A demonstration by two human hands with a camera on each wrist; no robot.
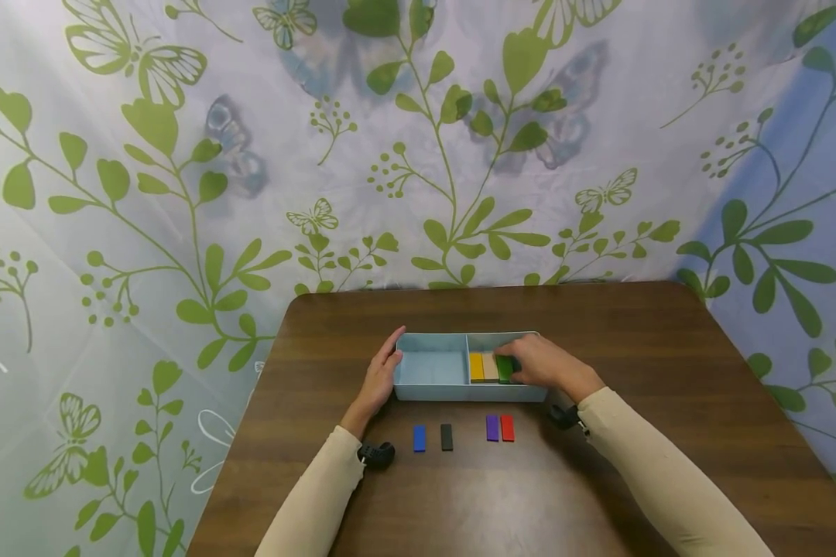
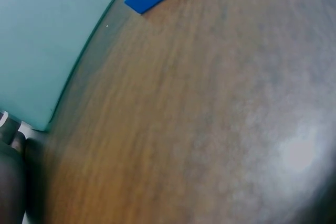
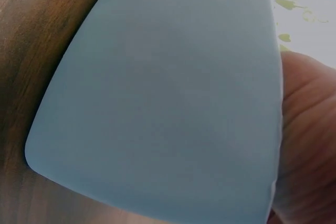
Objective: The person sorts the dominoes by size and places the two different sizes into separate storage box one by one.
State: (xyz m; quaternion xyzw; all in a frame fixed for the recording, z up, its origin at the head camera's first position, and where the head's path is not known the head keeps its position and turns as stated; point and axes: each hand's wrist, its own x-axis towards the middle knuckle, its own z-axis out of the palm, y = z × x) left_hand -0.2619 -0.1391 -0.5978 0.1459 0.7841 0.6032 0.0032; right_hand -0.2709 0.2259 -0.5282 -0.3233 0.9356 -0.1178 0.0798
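Observation:
A light blue two-compartment box [image 1: 432, 393] sits on the table, its near wall also filling much of the right wrist view. My left hand [image 1: 378, 379] lies along the box's left end, fingers extended and touching that end. Reaching over the right end, my right hand [image 1: 543, 362] has its fingers down in the right compartment and pinches a green block [image 1: 505, 370]. Beside the green one in that compartment stand a yellow block [image 1: 477, 367] and a beige block [image 1: 490, 367]. In the right wrist view the box wall hides the right fingertips.
In front of the box lie a blue block [image 1: 419, 439], a black block [image 1: 447, 437], a purple block [image 1: 492, 428] and a red block [image 1: 507, 428]. The brown wooden table [image 1: 641, 333] ends at a leaf-and-butterfly patterned curtain [image 1: 362, 224].

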